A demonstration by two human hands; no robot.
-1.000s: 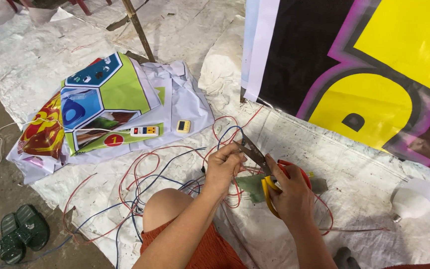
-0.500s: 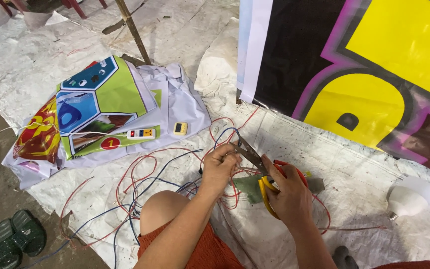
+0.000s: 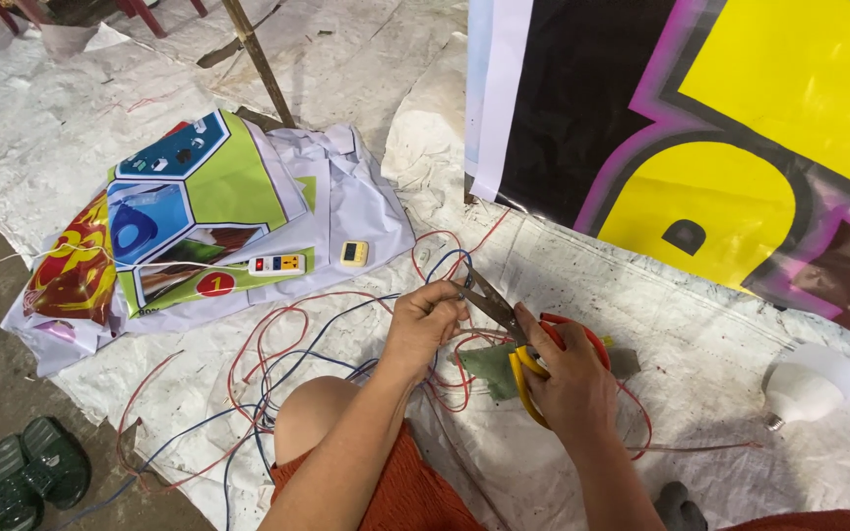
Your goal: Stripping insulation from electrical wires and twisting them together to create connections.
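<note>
A banner (image 3: 740, 128) stands beyond the hands, a printed sheet (image 3: 199, 216) far left of them. Loose wires (image 3: 277, 344) sprawl under the left hand (image 3: 423, 320), which pinches one at the scissors (image 3: 504, 320). The right hand (image 3: 568, 379) is closed through the handles, blades apart. A bulb (image 3: 804, 388) lies right.
</note>
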